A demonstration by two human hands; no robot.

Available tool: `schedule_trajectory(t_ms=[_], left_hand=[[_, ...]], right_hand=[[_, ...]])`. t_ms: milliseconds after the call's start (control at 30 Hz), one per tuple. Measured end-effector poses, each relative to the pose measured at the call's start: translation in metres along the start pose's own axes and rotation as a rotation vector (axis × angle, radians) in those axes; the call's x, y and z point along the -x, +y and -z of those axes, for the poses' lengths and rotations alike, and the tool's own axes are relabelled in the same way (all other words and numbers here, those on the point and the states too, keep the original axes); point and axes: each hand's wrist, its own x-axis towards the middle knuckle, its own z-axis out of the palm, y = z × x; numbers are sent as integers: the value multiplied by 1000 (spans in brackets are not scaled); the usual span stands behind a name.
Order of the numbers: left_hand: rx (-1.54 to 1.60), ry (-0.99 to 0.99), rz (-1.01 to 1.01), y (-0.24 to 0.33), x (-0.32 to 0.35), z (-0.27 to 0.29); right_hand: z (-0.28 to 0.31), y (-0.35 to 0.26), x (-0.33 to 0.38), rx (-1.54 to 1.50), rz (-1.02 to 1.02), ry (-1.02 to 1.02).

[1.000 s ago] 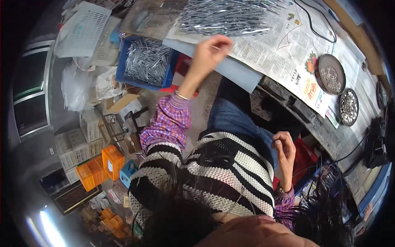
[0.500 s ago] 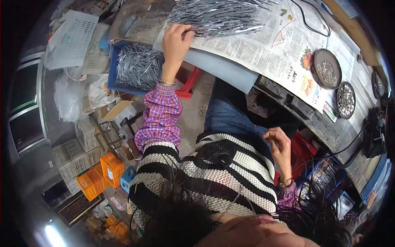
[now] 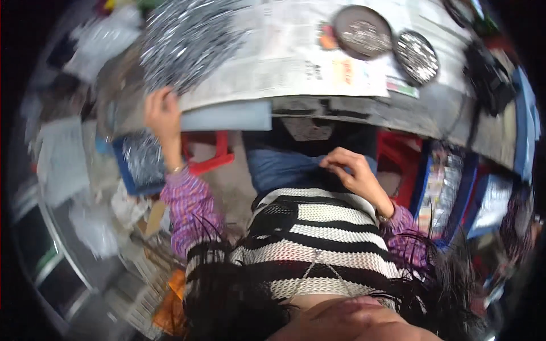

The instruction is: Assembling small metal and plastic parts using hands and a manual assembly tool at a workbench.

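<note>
A large pile of thin, shiny metal strips [image 3: 190,42] lies on newspaper [image 3: 267,62] at the table's far left. At its near edge is my left hand [image 3: 163,116], smeared by motion. Its fingers seem bent, but whether they hold a strip cannot be made out. My right hand [image 3: 355,175] hovers over my lap with its fingers curled and thumb drawn in. Anything between those fingertips is too small or hidden to name. Two dark round dishes are on the right: one dish [image 3: 348,45] has small silvery pieces inside, the other dish [image 3: 402,61] holds brighter ones.
Below the table's left edge, a blue bin [image 3: 126,170] holds more metal strips. Red stools [image 3: 219,153] stand under the table. A grey-blue sheet [image 3: 239,116] hangs past its front edge. To the right are a black device [image 3: 490,79] and blue-sided trays [image 3: 472,165].
My view has swung to the right, so the table and pile appear farther left. The left hand remains by the pile's edge. My right hand has come forward and inward over my lap.
</note>
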Motion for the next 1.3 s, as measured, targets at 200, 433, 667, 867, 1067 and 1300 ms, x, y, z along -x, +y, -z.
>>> schedule_trajectory(t_ms=[200, 433, 667, 867, 1067, 1300], left_hand=[[55, 105, 68, 4, -8, -1], [678, 53, 218, 69, -20, 8], [889, -698, -367, 225, -29, -19], [933, -878, -440, 270, -46, -60], [545, -514, -598, 279, -107, -140], [416, -482, -577, 279, -95, -166]], right_hand=[[7, -2, 0, -60, 8, 45], [21, 0, 2, -163, -47, 71], [32, -20, -8, -614, 11, 118], [45, -6, 8, -855, -158, 123], [48, 2, 16, -906, -131, 272], [46, 14, 22, -906, -159, 287]])
